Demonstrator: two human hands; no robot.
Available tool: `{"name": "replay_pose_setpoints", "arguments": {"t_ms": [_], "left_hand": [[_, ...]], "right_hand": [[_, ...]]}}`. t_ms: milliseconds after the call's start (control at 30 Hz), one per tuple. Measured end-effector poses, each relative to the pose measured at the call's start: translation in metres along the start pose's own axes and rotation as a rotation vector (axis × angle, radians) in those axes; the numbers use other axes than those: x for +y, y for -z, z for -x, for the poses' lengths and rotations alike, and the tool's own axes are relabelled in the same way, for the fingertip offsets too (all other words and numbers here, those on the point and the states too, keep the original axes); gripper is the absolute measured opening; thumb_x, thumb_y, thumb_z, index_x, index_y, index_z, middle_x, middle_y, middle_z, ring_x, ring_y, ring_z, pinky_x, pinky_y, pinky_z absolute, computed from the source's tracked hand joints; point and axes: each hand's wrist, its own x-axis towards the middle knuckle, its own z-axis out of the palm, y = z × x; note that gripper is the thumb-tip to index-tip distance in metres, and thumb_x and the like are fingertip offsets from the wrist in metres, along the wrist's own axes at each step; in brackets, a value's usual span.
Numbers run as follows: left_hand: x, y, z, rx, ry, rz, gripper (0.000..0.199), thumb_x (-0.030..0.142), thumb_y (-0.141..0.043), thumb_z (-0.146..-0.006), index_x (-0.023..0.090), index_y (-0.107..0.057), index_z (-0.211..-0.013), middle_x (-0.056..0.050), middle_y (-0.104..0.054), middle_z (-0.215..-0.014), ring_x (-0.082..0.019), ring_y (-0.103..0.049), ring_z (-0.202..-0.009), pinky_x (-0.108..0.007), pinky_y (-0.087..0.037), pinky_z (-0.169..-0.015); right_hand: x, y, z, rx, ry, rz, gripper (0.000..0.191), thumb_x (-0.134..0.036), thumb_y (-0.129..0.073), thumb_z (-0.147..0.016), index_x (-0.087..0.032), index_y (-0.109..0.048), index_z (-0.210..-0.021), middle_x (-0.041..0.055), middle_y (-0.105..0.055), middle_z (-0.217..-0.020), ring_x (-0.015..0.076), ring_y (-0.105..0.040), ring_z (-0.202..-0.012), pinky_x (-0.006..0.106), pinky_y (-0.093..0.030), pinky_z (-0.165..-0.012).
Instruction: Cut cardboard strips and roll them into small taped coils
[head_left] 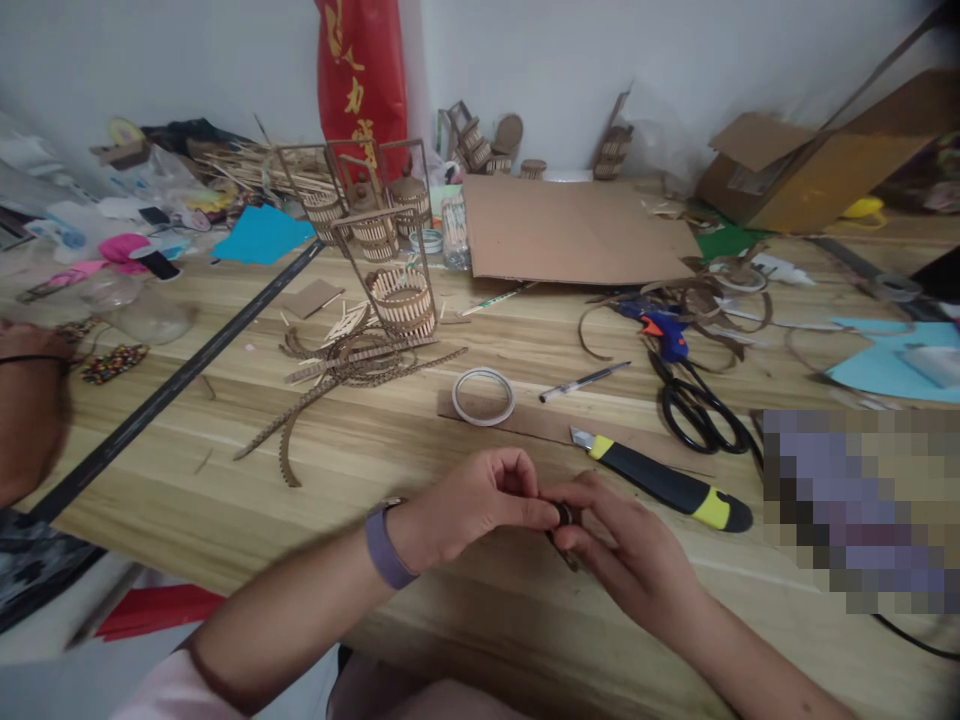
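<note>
Close to the table's front edge, my left hand point(487, 505) and my right hand point(630, 540) meet with their fingertips. Both are closed on a narrow brown cardboard strip point(564, 515), which looks coiled at one end. Its loose tail hangs below my right fingers; my fingertips cover much of the coil. Just beyond my right hand lies a black and yellow utility knife point(660, 480), blade out. A roll of white tape point(484, 397) rests on a flat cardboard strip point(540, 425) beyond my left hand. A pen point(585, 382) lies to the right of the tape.
Corrugated strips point(352, 365) and a small stick basket point(405, 300) stand centre-left. Scissors point(694, 410) and a blue glue gun point(667, 335) lie right. A cardboard sheet point(577, 230) is at the back. Another person's arm point(30, 410) is at far left.
</note>
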Motion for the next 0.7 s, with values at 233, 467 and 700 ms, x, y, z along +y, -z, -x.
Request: {"name": "replay_pose_setpoints", "arguments": {"t_ms": [233,467,700], "left_hand": [[0.002,0.000,-0.001,0.076,-0.056,0.127,0.047,0.034,-0.092,-0.052,0.015,-0.051,-0.067,0.005,-0.060,-0.065,-0.008,-0.055,-0.062,-0.024,-0.038,-0.064],[0.001,0.002,-0.003,0.104,-0.048,0.132,0.047,0.034,-0.094,-0.049,0.015,-0.055,-0.069,0.004,-0.061,-0.067,-0.008,-0.054,-0.065,-0.023,-0.038,-0.066],[0.003,0.003,-0.004,0.101,-0.025,0.138,0.048,0.034,-0.094,-0.046,0.013,-0.064,-0.077,0.001,-0.065,-0.073,-0.010,-0.057,-0.068,-0.025,-0.040,-0.069]], "right_hand": [[-0.007,0.000,0.002,0.188,0.155,0.172,0.021,-0.042,-0.058,-0.093,-0.022,-0.061,-0.099,0.0008,-0.065,-0.071,0.0151,-0.064,-0.061,0.025,-0.052,-0.056],[-0.011,-0.005,0.002,0.161,0.314,0.203,0.014,-0.007,-0.057,-0.089,-0.019,-0.061,-0.092,0.0017,-0.065,-0.069,0.0134,-0.059,-0.060,0.027,-0.049,-0.058],[-0.015,-0.003,0.001,0.193,0.364,0.255,0.015,-0.005,-0.057,-0.088,-0.019,-0.061,-0.090,-0.0002,-0.064,-0.064,0.0127,-0.055,-0.056,0.028,-0.047,-0.057]]}}
